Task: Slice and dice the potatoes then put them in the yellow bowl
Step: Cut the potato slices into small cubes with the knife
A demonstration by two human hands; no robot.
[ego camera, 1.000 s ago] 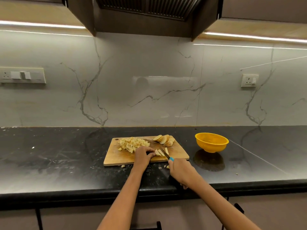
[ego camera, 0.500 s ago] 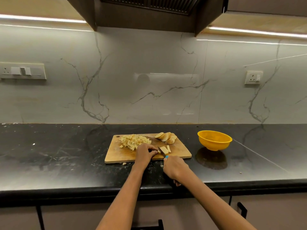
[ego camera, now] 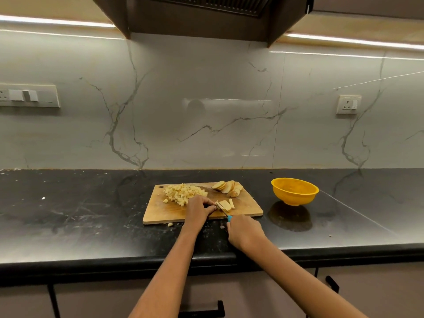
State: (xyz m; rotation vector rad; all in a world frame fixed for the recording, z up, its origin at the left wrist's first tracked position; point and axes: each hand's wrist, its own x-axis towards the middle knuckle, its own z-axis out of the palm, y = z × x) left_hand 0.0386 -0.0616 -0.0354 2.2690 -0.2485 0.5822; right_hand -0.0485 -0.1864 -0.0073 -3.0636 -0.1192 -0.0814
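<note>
Your right hand [ego camera: 245,230], gripping the knife [ego camera: 223,211], has moved closer to the cutting board [ego camera: 247,204]; your left hand [ego camera: 198,208] pins the potato strips [ego camera: 226,204] there. Dicing continues.

On the counter [ego camera: 91,214] the cutting board [ego camera: 247,208] is lying near the front edge, carrying diced potato [ego camera: 183,193] at its back left corner and slices [ego camera: 227,186] at its back right, with the bowl [ego camera: 294,191] sitting to its right.

Dim, warm kitchen light. LED strips [ego camera: 57,20] under cabinets above me glare white, reflecting on marble backsplash [ego camera: 206,111]. My counter [ego camera: 91,214] dark, glossy. Wide-angle bends edges; slight softness overall.
</note>
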